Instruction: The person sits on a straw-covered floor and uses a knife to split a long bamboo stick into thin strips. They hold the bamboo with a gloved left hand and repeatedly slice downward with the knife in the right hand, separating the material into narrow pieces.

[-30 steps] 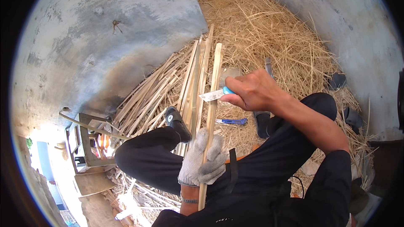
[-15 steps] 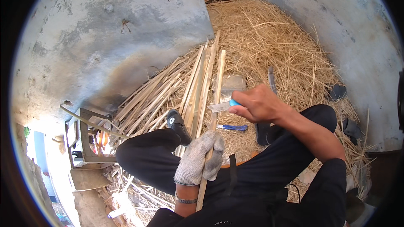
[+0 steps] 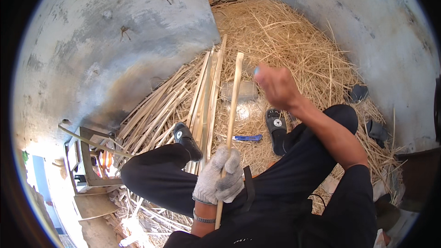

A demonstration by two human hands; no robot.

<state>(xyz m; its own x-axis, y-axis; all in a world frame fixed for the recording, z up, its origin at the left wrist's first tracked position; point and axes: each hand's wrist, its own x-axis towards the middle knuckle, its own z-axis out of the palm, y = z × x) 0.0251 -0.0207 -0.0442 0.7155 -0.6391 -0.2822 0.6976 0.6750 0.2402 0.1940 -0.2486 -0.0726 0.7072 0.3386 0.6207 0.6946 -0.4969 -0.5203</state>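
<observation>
My left hand (image 3: 219,177), in a grey-white knit glove, is closed around a long pale bamboo strip (image 3: 233,105). The strip points forward and away, its lower end close to my body. To the right of the strip's far end, my bare right hand (image 3: 278,87) is held up, blurred and apart from the strip. Its fingers are closed on a knife, of which only a bit of turquoise handle (image 3: 257,70) shows; the blade cannot be made out. Beyond my left hand, a blue box cutter (image 3: 248,138) lies on the shavings between my feet.
Several long strips (image 3: 204,96) lie left of centre, with a looser pile (image 3: 156,101) beside the wall. Straw-like shavings (image 3: 294,41) cover the floor. A block (image 3: 239,91) rests ahead of my sandalled feet. A wooden frame (image 3: 92,156) stands at left; concrete walls (image 3: 115,27) enclose the corner.
My right hand has lifted forward, away from the strip, and the knife's blade no longer shows. The strip has swung slightly right against the floor, still in my left hand.
</observation>
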